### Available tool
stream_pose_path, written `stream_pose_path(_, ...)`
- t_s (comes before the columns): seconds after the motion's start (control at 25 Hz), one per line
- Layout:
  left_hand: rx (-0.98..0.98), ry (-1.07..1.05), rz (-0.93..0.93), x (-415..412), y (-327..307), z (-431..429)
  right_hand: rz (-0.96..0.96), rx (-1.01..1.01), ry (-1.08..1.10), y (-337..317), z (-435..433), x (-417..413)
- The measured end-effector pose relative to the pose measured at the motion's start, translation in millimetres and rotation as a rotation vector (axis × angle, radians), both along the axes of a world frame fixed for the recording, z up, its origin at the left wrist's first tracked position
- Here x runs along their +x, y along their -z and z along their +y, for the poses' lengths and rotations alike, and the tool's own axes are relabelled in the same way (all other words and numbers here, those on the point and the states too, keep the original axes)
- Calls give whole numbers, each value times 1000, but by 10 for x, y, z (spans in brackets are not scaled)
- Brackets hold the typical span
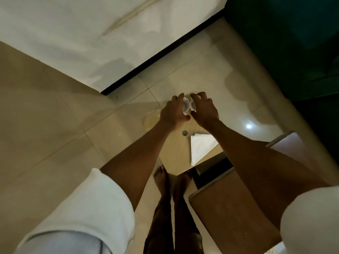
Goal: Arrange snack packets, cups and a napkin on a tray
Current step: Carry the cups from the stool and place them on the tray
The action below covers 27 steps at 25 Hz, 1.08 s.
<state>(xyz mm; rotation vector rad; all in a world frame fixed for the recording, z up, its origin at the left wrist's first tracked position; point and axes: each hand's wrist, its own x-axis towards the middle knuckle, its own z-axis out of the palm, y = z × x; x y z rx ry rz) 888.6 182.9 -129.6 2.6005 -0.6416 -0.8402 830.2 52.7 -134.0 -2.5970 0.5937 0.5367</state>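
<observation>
We stand over the tan tabletop, where the folded napkin lies. Beyond the napkin, our left hand curls round the left cup and our right hand round the right cup, the two side by side. We should keep them level, lower them together, and loosen our fingers only once the bases sit flat.

two small white cups sit rim-up just beside each other, the left cup gripped in the left hand, the right cup in the right hand, beyond a folded white napkin lying flat on pale wood.
</observation>
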Motion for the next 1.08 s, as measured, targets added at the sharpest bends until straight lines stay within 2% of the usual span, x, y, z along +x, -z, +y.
stream_pose_path(0.36, -69, -57, -89, -72, -183, -81, -29, -34, 59, -170, 119, -23)
stream_pose_path(0.52, -93, -21, -138, -136, -543, -22, -37, -51, 61, -584, 173, -171)
stream_pose_path(0.68, -185, 79, -212, -225, -1689, -231, -132, -83, 159, -1800, 17, -412)
stream_pose_path(0.72, -181, 74, -192, -257, -1684, -216, -136, -72, 171, -1806, 61, -435)
stream_pose_path(0.8, -228, 125, -268, -391, -2435, -378, -216, -96, 248, -2561, -37, -661)
stream_pose_path(0.92, -287, 187, -322, -633, -3225, -588, -317, -89, 322, -3370, -126, -934)
stream_pose_path(1.08, -364, 280, -402, -974, -4345, -965, -389, -230, 404, -4469, -455, -1406)
